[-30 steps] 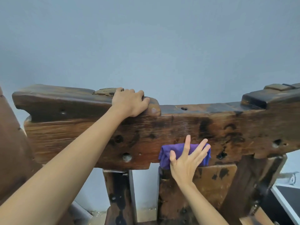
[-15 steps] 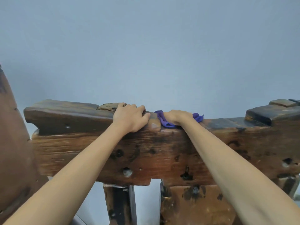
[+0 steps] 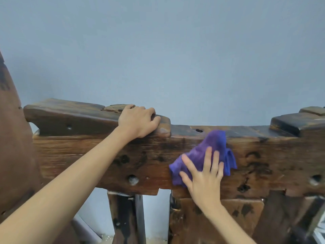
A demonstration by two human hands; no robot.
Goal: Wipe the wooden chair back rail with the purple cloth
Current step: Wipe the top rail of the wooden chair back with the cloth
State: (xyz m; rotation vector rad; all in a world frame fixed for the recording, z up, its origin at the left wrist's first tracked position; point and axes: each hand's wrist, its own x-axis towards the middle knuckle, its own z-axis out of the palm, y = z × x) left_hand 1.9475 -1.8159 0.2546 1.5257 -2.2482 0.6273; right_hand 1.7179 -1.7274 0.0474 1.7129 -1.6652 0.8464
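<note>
Head view: right hand (image 3: 204, 175) flat, fingers straight, presses cloth (image 3: 211, 148) on rail (image 3: 98, 155) face; rail runs left-right. Left hand (image 3: 139, 120) grips top.

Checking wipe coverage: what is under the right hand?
The purple cloth, pressed flat against the chair back rail by the right hand. The wood beneath it is covered.

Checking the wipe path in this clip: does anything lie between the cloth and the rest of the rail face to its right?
Nothing visible does. The right hand presses the purple cloth flat on the rail, whose face is bare to the right. The left hand grips the top edge, off to the left.
</note>
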